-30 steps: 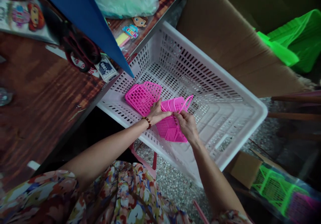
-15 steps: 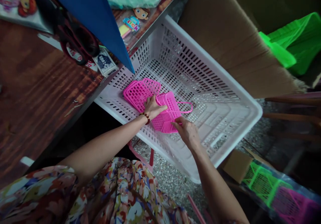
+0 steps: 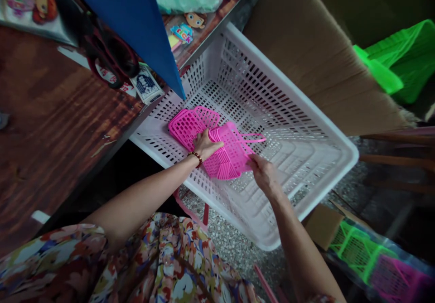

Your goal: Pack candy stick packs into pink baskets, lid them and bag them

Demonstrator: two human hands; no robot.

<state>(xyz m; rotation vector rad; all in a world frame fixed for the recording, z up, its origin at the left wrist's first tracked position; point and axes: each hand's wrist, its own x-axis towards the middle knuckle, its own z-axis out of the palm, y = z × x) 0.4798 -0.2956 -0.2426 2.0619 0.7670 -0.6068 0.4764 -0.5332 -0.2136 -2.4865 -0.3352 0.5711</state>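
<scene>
A nested stack of small pink plastic baskets [image 3: 217,166] lies on its side in a large white plastic crate [image 3: 301,95]. My left hand [image 3: 205,145], a beaded bracelet at its wrist, grips the stack from the near side, thumb stretched along it. With closed fingers, my right hand [image 3: 264,172] holds the rim of the end pink basket [image 3: 237,143], which is partly drawn out of the stack. Its thin handle points away to the right. Further left in the crate rest more pink baskets [image 3: 186,124], partly behind my left hand.
On the wooden table [image 3: 44,126] at left are scissors [image 3: 108,58], a small card box [image 3: 147,85] and a blue panel [image 3: 149,31] jutting over the crate. A cardboard box [image 3: 326,58] with a green basket [image 3: 404,58] stands at right. Bagged green baskets [image 3: 356,246] sit lower right.
My right hand has moved right, pulling the end pink basket partly away from the stack. The left hand stays on the stack.
</scene>
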